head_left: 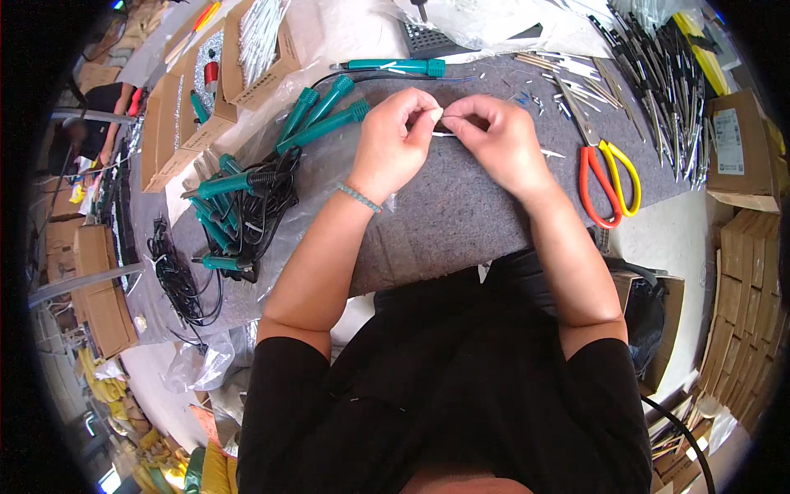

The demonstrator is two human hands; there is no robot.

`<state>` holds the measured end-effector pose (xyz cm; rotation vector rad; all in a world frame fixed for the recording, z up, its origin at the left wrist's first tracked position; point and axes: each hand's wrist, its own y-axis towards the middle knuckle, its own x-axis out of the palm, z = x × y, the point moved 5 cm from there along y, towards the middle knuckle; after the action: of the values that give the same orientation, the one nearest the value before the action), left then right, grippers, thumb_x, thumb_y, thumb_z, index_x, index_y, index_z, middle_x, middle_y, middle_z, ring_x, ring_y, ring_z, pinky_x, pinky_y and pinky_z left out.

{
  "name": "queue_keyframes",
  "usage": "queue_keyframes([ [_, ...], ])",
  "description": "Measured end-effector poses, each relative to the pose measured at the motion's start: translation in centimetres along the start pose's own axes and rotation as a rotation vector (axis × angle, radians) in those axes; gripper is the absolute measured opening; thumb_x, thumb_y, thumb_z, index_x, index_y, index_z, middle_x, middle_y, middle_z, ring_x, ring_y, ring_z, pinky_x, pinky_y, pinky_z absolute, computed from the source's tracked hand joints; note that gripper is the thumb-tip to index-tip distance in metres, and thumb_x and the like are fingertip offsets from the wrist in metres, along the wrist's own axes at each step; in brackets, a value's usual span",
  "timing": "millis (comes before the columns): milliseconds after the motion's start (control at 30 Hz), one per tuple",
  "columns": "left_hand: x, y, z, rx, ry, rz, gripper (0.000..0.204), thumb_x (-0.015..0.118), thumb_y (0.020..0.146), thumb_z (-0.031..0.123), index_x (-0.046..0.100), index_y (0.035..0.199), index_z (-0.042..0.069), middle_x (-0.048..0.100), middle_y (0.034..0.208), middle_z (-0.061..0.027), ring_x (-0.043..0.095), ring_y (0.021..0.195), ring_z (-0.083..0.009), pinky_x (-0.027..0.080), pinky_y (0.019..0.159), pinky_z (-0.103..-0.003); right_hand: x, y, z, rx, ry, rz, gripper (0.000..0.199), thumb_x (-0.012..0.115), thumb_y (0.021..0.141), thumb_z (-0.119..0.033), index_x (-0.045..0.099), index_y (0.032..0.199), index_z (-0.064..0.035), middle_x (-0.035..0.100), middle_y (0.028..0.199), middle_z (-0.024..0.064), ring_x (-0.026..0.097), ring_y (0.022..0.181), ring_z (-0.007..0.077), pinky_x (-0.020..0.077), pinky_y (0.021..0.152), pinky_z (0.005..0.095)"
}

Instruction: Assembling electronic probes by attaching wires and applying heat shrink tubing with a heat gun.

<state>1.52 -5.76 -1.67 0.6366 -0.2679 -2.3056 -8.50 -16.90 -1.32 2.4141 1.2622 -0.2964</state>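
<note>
My left hand (393, 140) and my right hand (500, 140) meet over the far part of the grey cloth-covered table (436, 222). Both are closed in a pinch, with their fingertips almost touching. Whatever they hold is too small to make out; a thin white piece (444, 134) shows just under the fingertips. Left of my left hand lie several teal tube-shaped handles (325, 128), and behind the hands another teal handle (395, 67) with a dark cord. Scissors (588, 132) with one red and one yellow grip lie to the right of my right hand.
Black cords tangle with more teal handles (226, 185) at the left. Open cardboard boxes (193, 140) hold small metal parts and white rods. Many thin dark metal rods (658, 90) are heaped at the far right, near a cardboard box (745, 152). Small offcuts (535, 103) are scattered behind my right hand.
</note>
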Motion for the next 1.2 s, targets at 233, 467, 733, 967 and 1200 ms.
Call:
queue_keyframes([
  [233, -0.1, 0.4, -1.9, -0.299, -0.203, -0.07, 0.012, 0.059, 0.09, 0.011, 0.064, 0.09, 0.0, 0.064, 0.073, -0.0033, 0.058, 0.066, -0.0086, 0.047, 0.06, -0.024, 0.3, -0.9, -2.2, -0.506, -0.44, 0.106, 0.012, 0.065, 0.074, -0.01, 0.066, 0.085, -0.0138, 0.066, 0.085, 0.0022, 0.064, 0.079, 0.0238, 0.045, 0.08, 0.0373],
  [467, -0.3, 0.0, -1.1, -0.306, -0.341, -0.016, 0.01, 0.06, 0.089, 0.009, 0.065, 0.091, 0.001, 0.065, 0.077, -0.0035, 0.058, 0.068, -0.009, 0.048, 0.062, -0.025, 0.2, -0.8, -1.9, -0.428, -0.552, 0.122, 0.013, 0.067, 0.071, -0.012, 0.067, 0.084, -0.0146, 0.063, 0.086, -0.0003, 0.061, 0.086, 0.022, 0.0411, 0.087, 0.0409],
  [733, 0.0, 0.1, 0.4, -0.101, 0.162, -0.197, 0.01, 0.067, 0.084, 0.006, 0.064, 0.091, -0.001, 0.065, 0.085, -0.0054, 0.06, 0.076, -0.0102, 0.049, 0.067, -0.025, -0.4, -0.9, -1.9, -0.474, -0.647, 0.161, 0.01, 0.069, 0.069, -0.017, 0.068, 0.078, -0.0146, 0.062, 0.083, -0.0013, 0.059, 0.083, 0.0204, 0.0405, 0.087, 0.0415],
  [967, 0.7, 0.3, 1.4, 0.008, 0.225, -0.18, 0.007, 0.065, 0.083, 0.003, 0.063, 0.089, -0.001, 0.063, 0.083, -0.0081, 0.061, 0.075, -0.0138, 0.048, 0.065, -0.026, 0.0, -1.3, -2.3, -0.572, -0.719, 0.288, 0.008, 0.068, 0.069, -0.018, 0.063, 0.071, -0.012, 0.058, 0.075, 0.0017, 0.061, 0.072, 0.0212, 0.0463, 0.08, 0.0379],
  [1200, 0.9, -0.4, 2.1, 0.146, 0.373, -0.166, 0.004, 0.063, 0.082, 0.002, 0.063, 0.085, -0.001, 0.062, 0.08, -0.0107, 0.062, 0.074, -0.0201, 0.048, 0.063, -0.029, -1.6, -0.5, -0.4, -0.224, -0.999, 0.289, 0.011, 0.064, 0.074, -0.018, 0.062, 0.066, -0.0107, 0.056, 0.072, 0.0079, 0.061, 0.059, 0.0265, 0.0512, 0.055, 0.0377],
])
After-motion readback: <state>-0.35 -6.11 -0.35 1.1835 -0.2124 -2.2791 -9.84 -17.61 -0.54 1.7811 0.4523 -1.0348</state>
